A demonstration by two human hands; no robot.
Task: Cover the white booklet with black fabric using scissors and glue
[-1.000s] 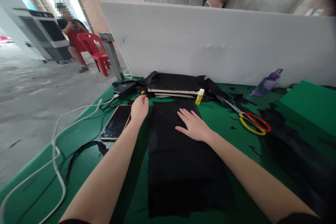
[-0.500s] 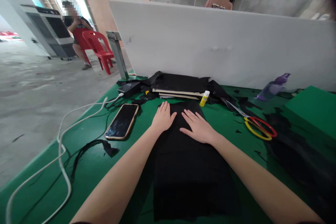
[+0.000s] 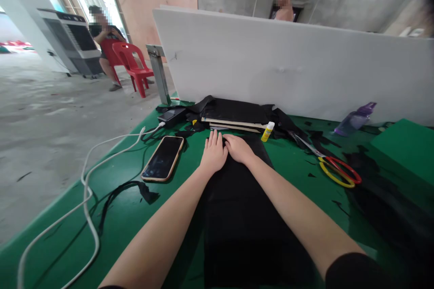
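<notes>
A long black cloth lies lengthwise on the green table. On its far left edge my left hand rests flat, fingers stretched forward. My right hand touches it from the right, its fingers bent together on the cloth beside my left fingers; whether they pinch anything is hidden. Just beyond, a yellow glue stick stands tilted, near a stack covered in black cloth with pale board edges showing. Scissors with red and yellow handles lie at the right.
A phone, white cables and a black device are at the left. A purple bottle and green box are at the right. Behind stands a white panel. One person sits far left; another is behind the panel.
My right hand has moved left across the cloth to meet my left hand, and its spread fingers have drawn together. The view has shifted slightly. The person behind the panel has turned.
</notes>
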